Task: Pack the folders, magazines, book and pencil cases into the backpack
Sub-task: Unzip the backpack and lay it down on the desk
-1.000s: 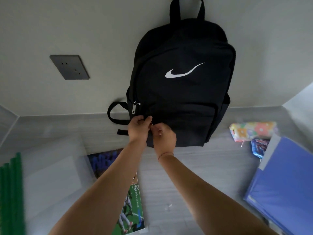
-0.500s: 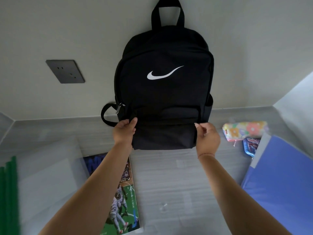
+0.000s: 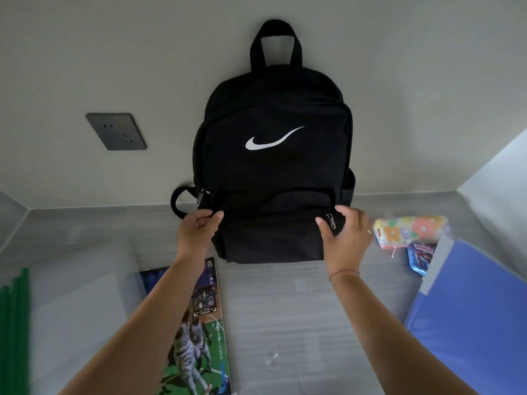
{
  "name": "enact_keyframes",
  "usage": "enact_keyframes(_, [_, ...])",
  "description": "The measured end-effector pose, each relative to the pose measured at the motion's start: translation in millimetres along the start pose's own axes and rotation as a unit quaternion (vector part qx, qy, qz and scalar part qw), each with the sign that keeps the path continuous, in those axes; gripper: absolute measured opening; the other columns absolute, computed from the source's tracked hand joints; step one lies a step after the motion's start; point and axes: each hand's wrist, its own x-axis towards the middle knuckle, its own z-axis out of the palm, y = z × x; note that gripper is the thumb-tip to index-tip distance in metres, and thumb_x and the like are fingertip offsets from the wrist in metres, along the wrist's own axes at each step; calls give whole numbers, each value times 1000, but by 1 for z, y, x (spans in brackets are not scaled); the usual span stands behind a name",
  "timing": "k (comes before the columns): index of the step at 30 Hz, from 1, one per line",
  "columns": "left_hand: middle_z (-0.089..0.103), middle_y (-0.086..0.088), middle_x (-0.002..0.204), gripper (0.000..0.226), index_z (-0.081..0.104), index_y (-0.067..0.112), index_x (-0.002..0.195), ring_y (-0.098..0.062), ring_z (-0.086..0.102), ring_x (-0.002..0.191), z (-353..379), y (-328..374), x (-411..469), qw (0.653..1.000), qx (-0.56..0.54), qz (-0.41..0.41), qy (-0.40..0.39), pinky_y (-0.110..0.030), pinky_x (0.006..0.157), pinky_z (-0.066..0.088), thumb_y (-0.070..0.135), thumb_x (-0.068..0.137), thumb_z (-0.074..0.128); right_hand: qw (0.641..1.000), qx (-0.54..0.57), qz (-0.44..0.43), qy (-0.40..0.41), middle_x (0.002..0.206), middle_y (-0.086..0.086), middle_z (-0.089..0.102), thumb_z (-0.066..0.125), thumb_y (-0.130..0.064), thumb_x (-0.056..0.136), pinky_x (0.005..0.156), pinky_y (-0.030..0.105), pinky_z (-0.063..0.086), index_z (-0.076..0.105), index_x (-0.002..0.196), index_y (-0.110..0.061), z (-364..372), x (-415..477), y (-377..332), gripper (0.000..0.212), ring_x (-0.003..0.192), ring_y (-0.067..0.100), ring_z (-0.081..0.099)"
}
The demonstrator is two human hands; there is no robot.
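A black backpack (image 3: 271,166) with a white swoosh stands upright against the wall, zipped. My left hand (image 3: 198,230) pinches the fabric at the left end of its front pocket. My right hand (image 3: 346,238) is at the right end of that pocket, fingers spread beside the zipper pull (image 3: 330,220), holding nothing. A sports magazine (image 3: 199,332) lies under my left forearm, with a clear folder (image 3: 79,317) to its left. On the right lie a floral pencil case (image 3: 410,230), a blue pencil case (image 3: 421,255) and a blue folder (image 3: 470,317).
Green rods (image 3: 14,332) stand at the left edge. A dark wall socket (image 3: 115,131) is left of the backpack. The grey table (image 3: 299,309) meets walls at the back and the right.
My right hand slid from beside my left hand along the front pocket to its right end, then let go of the zipper pull and spread its fingers. The left hand kept its grip.
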Motion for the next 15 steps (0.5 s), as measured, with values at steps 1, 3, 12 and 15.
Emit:
enact_keyframes(1, [65, 1, 95, 32, 59, 14, 110, -13, 63, 88, -5, 4, -1, 1000, -4, 10, 3, -19, 73, 48, 30, 84, 68, 1000, 14, -18, -3, 103, 6, 61, 75, -30, 74, 87, 43, 45, 63, 104, -13, 2, -6, -13, 37, 99, 22, 52])
enact_keyframes(3, [66, 1, 94, 22, 59, 19, 102, -13, 64, 88, -12, 15, -1, 999, -29, 21, 7, -20, 75, 49, 29, 85, 67, 996, 58, -67, -31, 101, 3, 62, 75, -30, 74, 84, 38, 47, 63, 102, -14, 11, -18, -43, 35, 95, 20, 54])
enact_keyframes(12, [68, -5, 85, 20, 67, 7, 100, -14, 65, 78, -21, 37, 7, 990, -135, -45, 13, -27, 80, 54, 23, 92, 59, 949, 125, -219, -187, 99, 0, 66, 73, -23, 77, 82, 28, 50, 64, 105, -14, 67, -39, -153, 31, 92, 15, 59])
enact_keyframes(15, [69, -7, 87, 11, 70, 7, 96, -14, 65, 79, -25, 38, 10, 989, -129, -67, 7, -28, 84, 53, 9, 89, 61, 940, 87, -249, -214, 101, 4, 66, 72, -16, 76, 84, 37, 51, 63, 110, -14, 81, -36, -160, 35, 95, 21, 59])
